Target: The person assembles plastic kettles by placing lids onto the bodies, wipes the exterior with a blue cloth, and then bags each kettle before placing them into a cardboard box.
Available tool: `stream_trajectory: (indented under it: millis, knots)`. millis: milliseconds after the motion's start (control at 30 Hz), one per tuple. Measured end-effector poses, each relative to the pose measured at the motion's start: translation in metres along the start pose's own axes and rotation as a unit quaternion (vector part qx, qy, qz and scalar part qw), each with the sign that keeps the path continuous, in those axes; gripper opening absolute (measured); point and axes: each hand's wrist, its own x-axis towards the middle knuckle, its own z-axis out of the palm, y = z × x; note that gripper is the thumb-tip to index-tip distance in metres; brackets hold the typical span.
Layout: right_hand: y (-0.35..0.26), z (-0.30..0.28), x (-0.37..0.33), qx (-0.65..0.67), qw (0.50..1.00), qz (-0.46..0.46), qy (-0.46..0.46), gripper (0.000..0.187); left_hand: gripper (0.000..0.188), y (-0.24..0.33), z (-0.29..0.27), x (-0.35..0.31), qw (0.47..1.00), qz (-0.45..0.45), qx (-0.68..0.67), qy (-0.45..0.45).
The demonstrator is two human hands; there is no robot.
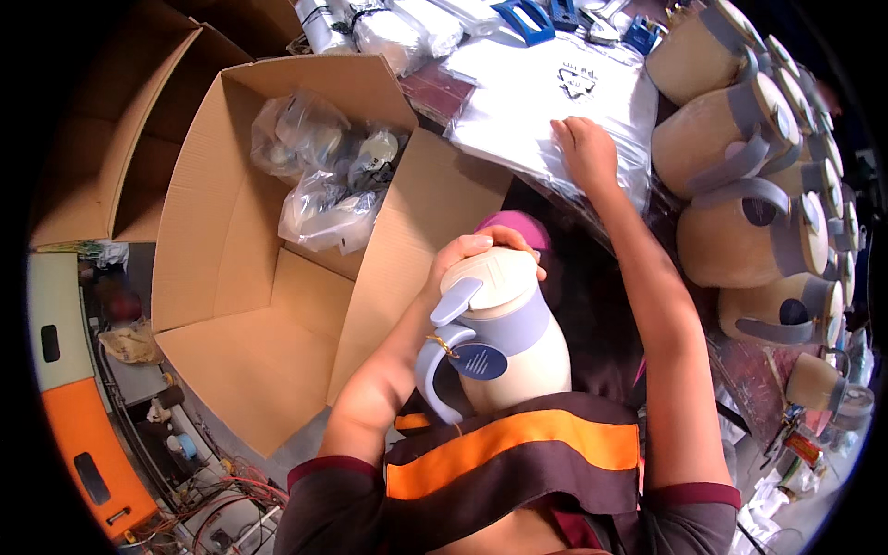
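Note:
A cream vacuum jug (527,361) with a blue-grey handle and collar stands tilted against my body. My left hand (462,254) wraps round its top beside the cream lid. From its handle hangs a dark blue oval tag (482,362) on a gold tie. My right hand (586,155) reaches forward onto a stack of clear plastic bags (518,102) on the table. Its fingers are bent together at the surface of the top plastic bag; the fingertips are partly hidden.
An open cardboard box (231,194) on the left holds several bagged jugs (319,213). Several more cream jugs (708,148) crowd the table at right. Blue tools (525,20) lie beyond the bags. An orange panel (97,453) and loose wires (217,504) are at lower left.

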Motion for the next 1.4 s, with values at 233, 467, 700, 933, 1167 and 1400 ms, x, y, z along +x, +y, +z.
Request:
stream_trajectory:
  millis: [233, 467, 700, 933, 1167, 1400]
  knots:
    - [-0.021, -0.017, -0.029, 0.17, 0.98, -0.056, -0.092, 0.01, 0.031, 0.016, -0.015, -0.004, 0.998, 0.046, 0.018, 0.042]
    - [-0.03, -0.032, -0.052, 0.027, 0.988, -0.141, 0.063, 0.019, 0.031, 0.012, -0.012, -0.003, 0.997, 0.039, 0.007, 0.066]
    - [-0.019, -0.016, -0.041, -0.079, 0.979, -0.185, 0.045, 0.014, 0.033, 0.003, -0.011, 0.002, 0.998, 0.032, 0.002, 0.045]
    - [-0.019, -0.054, -0.095, 0.01, 0.985, -0.171, -0.031, 0.014, 0.034, 0.001, -0.018, -0.003, 0.997, 0.049, -0.016, 0.057]
    - [-0.047, -0.056, -0.083, -0.073, 0.985, -0.156, 0.028, 0.037, 0.033, -0.002, -0.016, 0.004, 0.997, 0.031, 0.009, 0.074]
    - [-0.033, -0.029, -0.059, 0.014, 0.997, -0.08, -0.018, 0.02, 0.033, -0.002, -0.016, 0.007, 0.996, 0.042, 0.005, 0.073]
